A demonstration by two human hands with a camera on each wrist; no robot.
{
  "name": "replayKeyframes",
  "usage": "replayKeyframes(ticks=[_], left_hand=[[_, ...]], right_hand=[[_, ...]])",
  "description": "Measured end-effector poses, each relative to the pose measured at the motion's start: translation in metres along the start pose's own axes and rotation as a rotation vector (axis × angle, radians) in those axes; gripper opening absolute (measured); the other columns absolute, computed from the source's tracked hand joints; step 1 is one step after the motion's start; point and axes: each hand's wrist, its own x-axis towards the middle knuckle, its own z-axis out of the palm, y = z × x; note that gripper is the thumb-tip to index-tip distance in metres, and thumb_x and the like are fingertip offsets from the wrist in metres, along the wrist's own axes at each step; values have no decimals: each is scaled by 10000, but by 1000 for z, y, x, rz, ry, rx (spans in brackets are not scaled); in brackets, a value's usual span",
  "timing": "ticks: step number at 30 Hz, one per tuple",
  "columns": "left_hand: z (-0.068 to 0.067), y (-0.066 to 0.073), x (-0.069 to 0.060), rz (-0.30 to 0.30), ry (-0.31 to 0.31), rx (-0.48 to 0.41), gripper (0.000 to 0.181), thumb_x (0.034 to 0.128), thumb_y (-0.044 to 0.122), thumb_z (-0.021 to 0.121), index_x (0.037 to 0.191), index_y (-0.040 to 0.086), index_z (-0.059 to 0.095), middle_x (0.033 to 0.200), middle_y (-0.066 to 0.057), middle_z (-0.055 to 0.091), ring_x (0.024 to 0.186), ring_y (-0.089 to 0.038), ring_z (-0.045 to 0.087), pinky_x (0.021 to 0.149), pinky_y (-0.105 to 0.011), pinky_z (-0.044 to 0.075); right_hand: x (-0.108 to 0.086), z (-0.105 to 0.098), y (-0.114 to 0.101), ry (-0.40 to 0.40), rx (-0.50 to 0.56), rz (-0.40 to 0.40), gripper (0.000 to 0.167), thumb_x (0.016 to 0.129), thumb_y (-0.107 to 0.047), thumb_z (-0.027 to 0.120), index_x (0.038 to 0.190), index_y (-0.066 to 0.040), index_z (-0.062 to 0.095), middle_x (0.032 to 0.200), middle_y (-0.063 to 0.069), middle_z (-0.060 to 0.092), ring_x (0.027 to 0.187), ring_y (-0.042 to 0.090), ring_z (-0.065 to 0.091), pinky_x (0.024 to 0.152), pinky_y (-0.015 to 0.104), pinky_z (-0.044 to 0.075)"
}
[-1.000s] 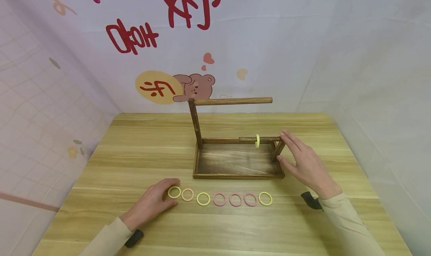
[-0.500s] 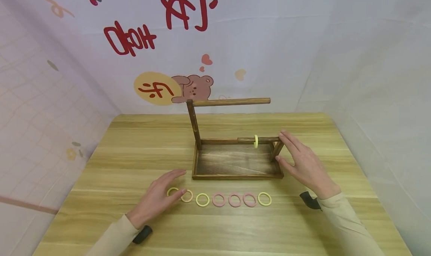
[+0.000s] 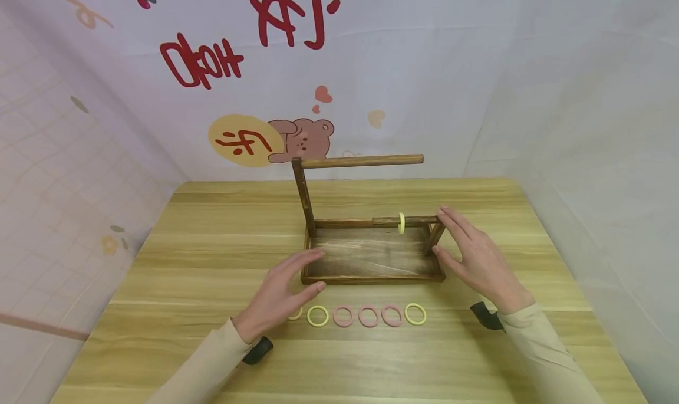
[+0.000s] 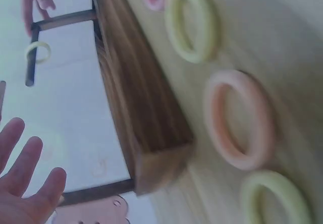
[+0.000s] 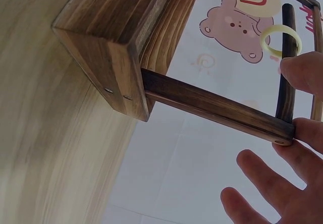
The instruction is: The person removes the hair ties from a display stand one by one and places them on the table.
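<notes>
A dark wooden stand [image 3: 366, 279] has a tray base, a tall left post with a long upper rod [image 3: 366, 161], and a short right post with a lower rod [image 3: 387, 221]. One pale yellow ring [image 3: 401, 223] hangs on the lower rod. My left hand [image 3: 281, 292] hovers around the tray's front left corner, fingers spread, holding nothing. With fingers extended, my right hand [image 3: 480, 262] touches the top of the short post [image 5: 217, 108]. Below the tray lies a row of rings: yellow [image 3: 317, 316], pink [image 3: 343, 316] and orange [image 4: 239, 120]. My left hand hides the row's left end in the head view.
The stand rests on a light wood-grain table [image 3: 223, 227]. White cloth [image 3: 435, 85] with red characters and a printed bear [image 3: 307, 140] hangs behind it. More cloth closes off both sides.
My left hand has moved right and away from me, from beside the leftmost rings to the tray's corner. The rings remain on the table, and my right hand keeps its place on the stand.
</notes>
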Motion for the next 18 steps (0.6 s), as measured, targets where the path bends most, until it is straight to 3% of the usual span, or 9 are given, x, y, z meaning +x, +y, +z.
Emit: replayKeyframes(ticks=[8,18], left_hand=[[11,15,28,97,28,-68,578,966,246,766,1499,191,550,1511,13,550,1403,-238,506,1122,-559,432],[19,30,59,67,86,-192,569,965,194,763,1497,184,560,1516,57,542,1403,-204,496,1120,-572,424]], right_hand=[[-1,0,0,-13,-3,9,772,890,-145,792,1551,14,427,1598,179,424,1276,481,557,962,666,486],[-2,1,0,-7,1,11,772,893,-148,792,1552,15,424,1599,180,420,1270,480,563,970,660,487]])
